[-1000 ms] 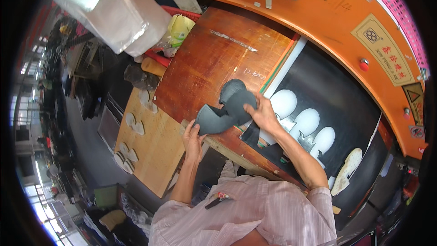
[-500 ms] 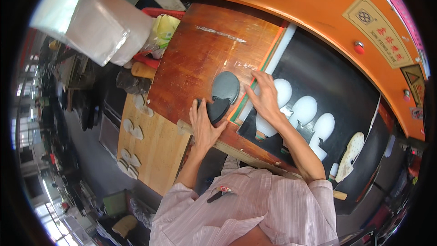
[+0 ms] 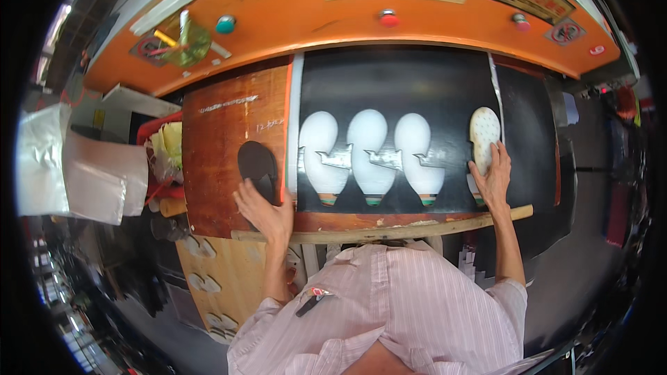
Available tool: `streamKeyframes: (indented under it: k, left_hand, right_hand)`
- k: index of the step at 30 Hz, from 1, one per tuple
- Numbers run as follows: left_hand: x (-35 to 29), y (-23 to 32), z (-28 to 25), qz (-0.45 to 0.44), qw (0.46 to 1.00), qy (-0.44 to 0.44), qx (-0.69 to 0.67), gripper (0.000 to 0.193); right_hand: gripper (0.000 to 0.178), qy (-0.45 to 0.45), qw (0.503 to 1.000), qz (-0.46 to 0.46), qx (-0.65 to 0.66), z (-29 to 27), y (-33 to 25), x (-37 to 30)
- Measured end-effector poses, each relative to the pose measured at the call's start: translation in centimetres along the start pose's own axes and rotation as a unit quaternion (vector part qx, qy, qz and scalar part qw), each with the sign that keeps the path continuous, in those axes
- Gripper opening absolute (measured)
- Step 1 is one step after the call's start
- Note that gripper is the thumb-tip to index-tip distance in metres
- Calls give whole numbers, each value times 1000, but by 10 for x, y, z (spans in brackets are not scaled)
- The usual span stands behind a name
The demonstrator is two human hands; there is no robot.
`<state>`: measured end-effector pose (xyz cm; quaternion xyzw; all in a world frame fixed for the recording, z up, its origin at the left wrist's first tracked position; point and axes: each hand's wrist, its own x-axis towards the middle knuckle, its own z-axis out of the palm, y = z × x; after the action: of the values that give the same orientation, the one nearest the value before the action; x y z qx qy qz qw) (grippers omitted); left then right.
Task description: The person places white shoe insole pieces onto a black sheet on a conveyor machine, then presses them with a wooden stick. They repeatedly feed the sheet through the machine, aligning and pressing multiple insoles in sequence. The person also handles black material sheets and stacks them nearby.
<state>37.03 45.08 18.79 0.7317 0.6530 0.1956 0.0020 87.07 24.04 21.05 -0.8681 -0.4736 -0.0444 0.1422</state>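
On the reddish-brown board at the left lie dark sole-shaped pieces (image 3: 257, 160), the lower one partly under my fingers. My left hand (image 3: 267, 212) is open, fingers spread, touching their near end. At the right, a cream, speckled sole-shaped form (image 3: 485, 128) stands on the black sheet (image 3: 451, 76). My right hand (image 3: 495, 173) is closed round its near part, thumb on the left and fingers on the right. Between my hands are three white sole-shaped areas (image 3: 369, 146), which look like openings cut through the black sheet.
An orange machine beam (image 3: 292, 24) with coloured buttons runs across the far side. A wooden bar (image 3: 389, 235) edges the table in front of me. Pale cut pieces (image 3: 205, 282) lie on a lower wooden board at the left. Clear plastic bags (image 3: 83, 173) hang far left.
My right hand has gone from the board's edge to the speckled form at the right and grasps it. My left hand has loosened on the dark pieces. The view has turned to the right.
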Motion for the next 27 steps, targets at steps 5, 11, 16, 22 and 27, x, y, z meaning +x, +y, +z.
streamKeyframes:
  k: [5, 11, 16, 22, 27]
  left_hand:
    - [-15, -26, 15, -1, 995, -59, 81, 70]
    - [-8, -64, 18, 31, 999, -21, 20, 64]
    - [2, -62, 13, -11, 999, -27, -15, 79]
    - [36, -54, 6, -30, 995, -86, 44, 119]
    - [89, -20, 40, -98, 987, -110, -69, 122]
  right_hand:
    - [81, 42, 998, -43, 13, 7, 10, -8]
    - [77, 57, 997, -41, 40, 5, 11, -14]
    - [73, 68, 996, -26, 42, 9, 14, -18]
    - [73, 74, 995, -39, 48, 6, 13, -17]
    - [72, 80, 995, -42, 51, 3, 8, -13]
